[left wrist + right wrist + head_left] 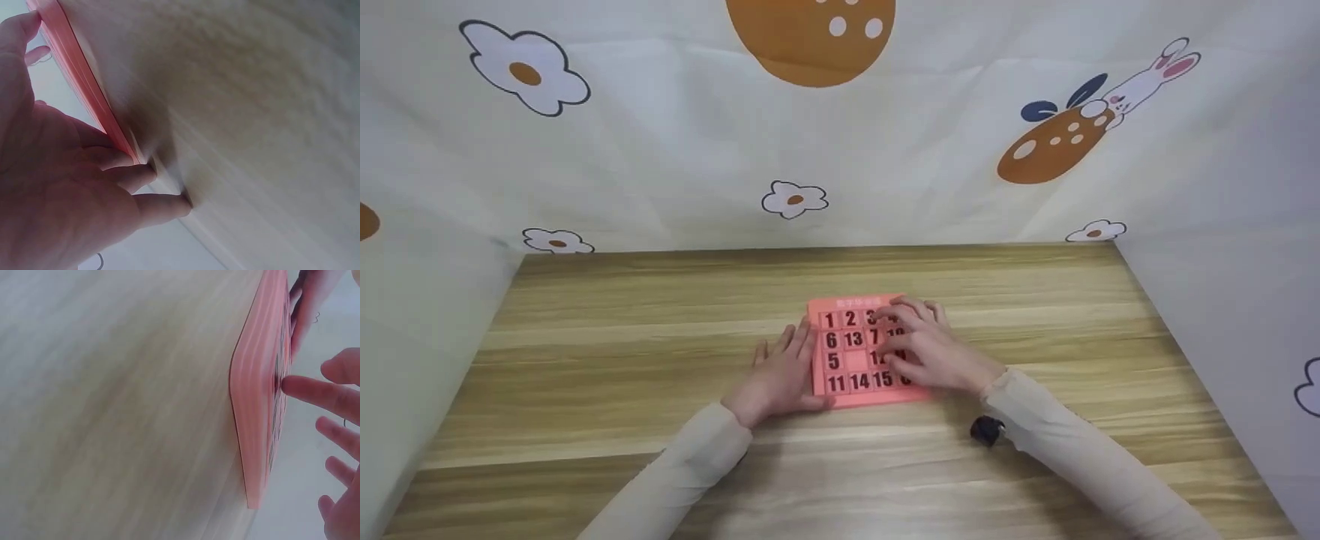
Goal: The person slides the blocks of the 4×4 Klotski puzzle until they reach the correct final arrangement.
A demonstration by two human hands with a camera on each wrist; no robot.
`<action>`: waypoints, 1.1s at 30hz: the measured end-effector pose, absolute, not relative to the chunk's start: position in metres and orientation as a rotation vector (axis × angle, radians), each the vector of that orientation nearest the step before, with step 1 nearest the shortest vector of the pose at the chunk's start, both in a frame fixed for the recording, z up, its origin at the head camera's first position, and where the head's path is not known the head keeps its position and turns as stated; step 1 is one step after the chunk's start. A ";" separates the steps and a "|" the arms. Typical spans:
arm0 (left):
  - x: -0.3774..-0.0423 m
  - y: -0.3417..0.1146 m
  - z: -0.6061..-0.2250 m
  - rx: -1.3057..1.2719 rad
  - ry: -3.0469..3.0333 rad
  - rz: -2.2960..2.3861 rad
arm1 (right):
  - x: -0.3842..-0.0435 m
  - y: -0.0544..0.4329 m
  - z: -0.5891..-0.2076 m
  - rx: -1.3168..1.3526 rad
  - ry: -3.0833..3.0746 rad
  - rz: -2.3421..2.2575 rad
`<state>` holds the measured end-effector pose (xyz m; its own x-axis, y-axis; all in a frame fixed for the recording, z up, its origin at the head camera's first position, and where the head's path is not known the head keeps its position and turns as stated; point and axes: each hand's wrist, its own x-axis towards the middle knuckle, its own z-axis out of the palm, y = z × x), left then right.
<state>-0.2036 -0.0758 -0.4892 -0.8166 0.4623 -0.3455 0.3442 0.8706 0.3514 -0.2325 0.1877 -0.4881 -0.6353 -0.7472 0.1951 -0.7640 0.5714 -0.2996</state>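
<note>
A coral-pink number slide puzzle lies flat on the wooden table, its square tiles marked with black numbers. One empty slot shows between the 5 and the 12. My left hand rests along the puzzle's left side, thumb at the lower left corner; in the left wrist view, some fingertips press on the table beside the edge. Over the right-hand columns spreads my right hand, hiding part of several tiles. One of its fingers touches the tile face in the right wrist view, while the others are lifted.
Wood-grain table surrounds the puzzle. A pale cloth printed with flowers, a rabbit and brown shapes stands along the back and both sides. A small black object shows by the right sleeve cuff.
</note>
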 end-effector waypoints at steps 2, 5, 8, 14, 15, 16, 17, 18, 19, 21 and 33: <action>-0.204 -0.076 -0.489 0.595 2.613 0.381 | -0.233 0.185 -0.489 1.304 -2.786 0.535; -0.205 -0.076 -0.490 0.598 2.612 0.379 | -0.234 0.180 -0.491 1.283 -2.873 0.474; -0.206 -0.076 -0.490 0.604 2.613 0.383 | -0.234 0.177 -0.493 1.279 -2.922 0.458; -0.205 -0.076 -0.489 0.606 2.619 0.388 | -0.233 0.179 -0.491 1.379 -2.828 0.575; -0.205 -0.076 -0.489 0.606 2.619 0.388 | -0.233 0.178 -0.490 1.391 -2.816 0.594; -0.205 -0.077 -0.489 0.606 2.619 0.385 | -0.232 0.178 -0.490 1.398 -2.805 0.609; -0.204 -0.077 -0.490 0.606 2.619 0.386 | -0.231 0.176 -0.490 1.390 -2.804 0.615; -0.204 -0.077 -0.490 0.606 2.619 0.394 | -0.230 0.174 -0.490 1.372 -2.811 0.609; -0.205 -0.077 -0.490 0.604 2.619 0.401 | -0.230 0.171 -0.491 1.351 -2.824 0.598; -0.205 -0.077 -0.491 0.602 2.621 0.414 | -0.228 0.165 -0.492 1.309 -2.884 0.557; -0.204 -0.077 -0.490 0.604 2.622 0.418 | -0.224 0.155 -0.489 1.142 -2.938 0.473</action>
<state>-0.2038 -0.0766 -0.4903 -0.8195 0.4713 -0.3259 0.3465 0.8606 0.3733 -0.2244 0.1548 -0.4890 -0.7424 -0.6668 0.0644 -0.6533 0.6994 -0.2898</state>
